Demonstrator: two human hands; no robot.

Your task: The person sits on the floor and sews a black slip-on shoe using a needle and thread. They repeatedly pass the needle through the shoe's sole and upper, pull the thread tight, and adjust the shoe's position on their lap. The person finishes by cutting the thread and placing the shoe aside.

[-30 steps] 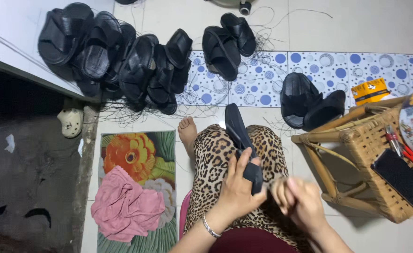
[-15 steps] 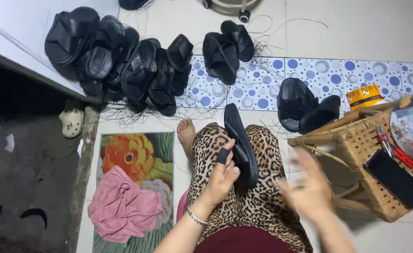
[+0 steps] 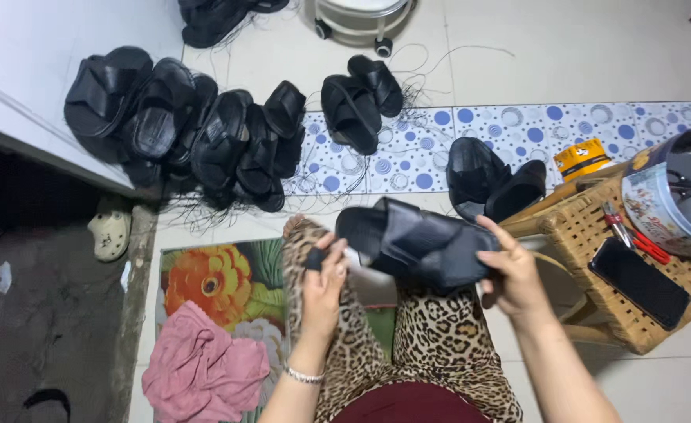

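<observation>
Roughly at lap height, a black sandal (image 3: 420, 244) is held sideways above leopard-print legs (image 3: 431, 345), between both hands. Beyond it, more black sandals lie in a heap (image 3: 196, 129) by the wall, a pair (image 3: 361, 98) on the tiles and another pair (image 3: 490, 176) by the wicker stool (image 3: 596, 313), which carries a dark phone (image 3: 639, 280). A flowered mat (image 3: 212, 274) with a pink cloth (image 3: 200, 372) lies to the left.

To work it well, I judge the sandal should be kept steady and level by the right hand while the left tool works along the edge in short strokes, away from the fingers.

The right hand (image 3: 514, 274) is raised, palm toward the sandal, fingers curled round its heel end. The left hand (image 3: 322, 294) is upright, wrist bent, fingers closed on a small dark tool (image 3: 314, 258) at the toe end.
</observation>
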